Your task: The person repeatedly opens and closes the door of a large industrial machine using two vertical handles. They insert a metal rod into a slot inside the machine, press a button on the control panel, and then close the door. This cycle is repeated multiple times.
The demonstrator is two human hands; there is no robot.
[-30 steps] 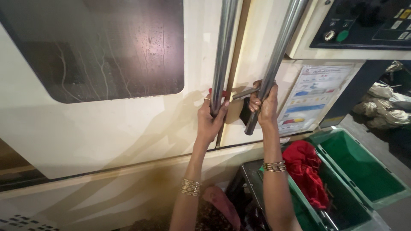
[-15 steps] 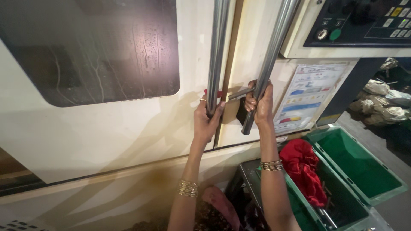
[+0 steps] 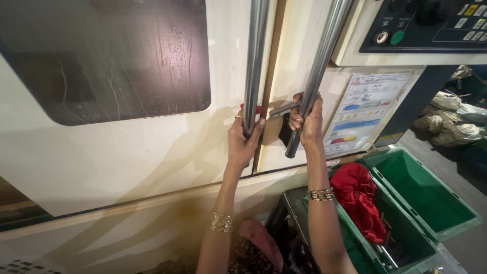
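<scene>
My left hand grips the lower end of the left steel bar handle on a cream machine door with a dark window. My right hand is wrapped around the right steel bar handle near its bottom end, on the adjoining door panel. The two doors stand almost together, with a narrow dark seam between them. Gold bangles circle both wrists.
A control panel with buttons sits at the upper right, a coloured instruction sheet below it. Green plastic crates stand at the lower right, one holding a red cloth. Pale bags lie at the far right.
Both hands keep their hold on the handles. The view has shifted slightly; the gap between the two doors looks much the same.
</scene>
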